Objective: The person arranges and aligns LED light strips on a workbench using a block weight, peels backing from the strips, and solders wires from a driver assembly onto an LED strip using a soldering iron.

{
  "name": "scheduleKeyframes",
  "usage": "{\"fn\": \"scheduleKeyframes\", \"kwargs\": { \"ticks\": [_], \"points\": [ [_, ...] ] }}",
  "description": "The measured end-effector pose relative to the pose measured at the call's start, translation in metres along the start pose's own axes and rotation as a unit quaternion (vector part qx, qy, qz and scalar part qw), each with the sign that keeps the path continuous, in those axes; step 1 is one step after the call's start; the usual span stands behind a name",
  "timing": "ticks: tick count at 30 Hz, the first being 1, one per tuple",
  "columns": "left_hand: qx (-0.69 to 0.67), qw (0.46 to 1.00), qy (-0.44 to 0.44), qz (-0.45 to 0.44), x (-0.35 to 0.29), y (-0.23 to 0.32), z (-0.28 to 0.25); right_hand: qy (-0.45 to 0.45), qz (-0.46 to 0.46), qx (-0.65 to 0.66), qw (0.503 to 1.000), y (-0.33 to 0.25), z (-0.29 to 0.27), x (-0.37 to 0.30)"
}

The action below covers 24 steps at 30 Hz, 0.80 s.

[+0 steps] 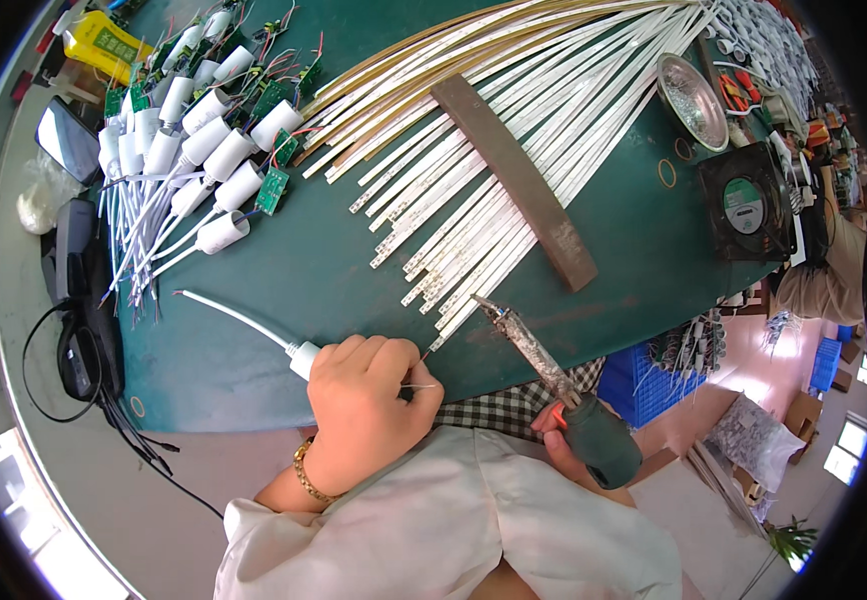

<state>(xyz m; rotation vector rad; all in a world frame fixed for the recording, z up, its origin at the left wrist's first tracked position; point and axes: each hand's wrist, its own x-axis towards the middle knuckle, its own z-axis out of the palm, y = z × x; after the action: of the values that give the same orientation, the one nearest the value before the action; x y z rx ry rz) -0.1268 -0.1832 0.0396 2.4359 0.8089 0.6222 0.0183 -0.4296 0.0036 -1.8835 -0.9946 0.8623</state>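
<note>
My left hand (369,395) is closed round a white plastic cylinder (303,358), and a white cable (239,317) runs from its end across the green table. Thin wires, one with a red end, stick out by the thumb and forefinger; what they join is hidden. My right hand (559,450) grips the dark green handle of a soldering iron (599,440), partly behind it. The iron's worn metal shaft slants up left, its tip close to the near ends of the white LED strips (454,255). A brown metal bar (519,180) lies across the strips.
White cylinders (224,158) with cables and green circuit boards (272,190) are heaped at left. A metal bowl (692,102) and a black fan (747,203) stand at right. Black cables (124,420) hang off the left edge; a blue crate (644,385) is below the right edge.
</note>
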Motion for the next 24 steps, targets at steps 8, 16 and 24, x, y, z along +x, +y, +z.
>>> {"fn": "scheduleKeyframes", "kwargs": {
  "ticks": [8,16,24],
  "points": [
    [0.025,1.0,-0.001,0.004,0.003,0.002,0.002,0.021,0.014,0.01,1.0,0.005,0.005,0.004],
    [0.021,1.0,-0.016,-0.011,0.005,0.003,0.0,-0.044,0.046,-0.004,0.998,0.024,-0.003,-0.025],
    [0.026,1.0,-0.001,-0.017,0.003,0.003,0.002,-0.092,-0.054,-0.196,0.975,0.015,-0.018,-0.022]
  ]
}}
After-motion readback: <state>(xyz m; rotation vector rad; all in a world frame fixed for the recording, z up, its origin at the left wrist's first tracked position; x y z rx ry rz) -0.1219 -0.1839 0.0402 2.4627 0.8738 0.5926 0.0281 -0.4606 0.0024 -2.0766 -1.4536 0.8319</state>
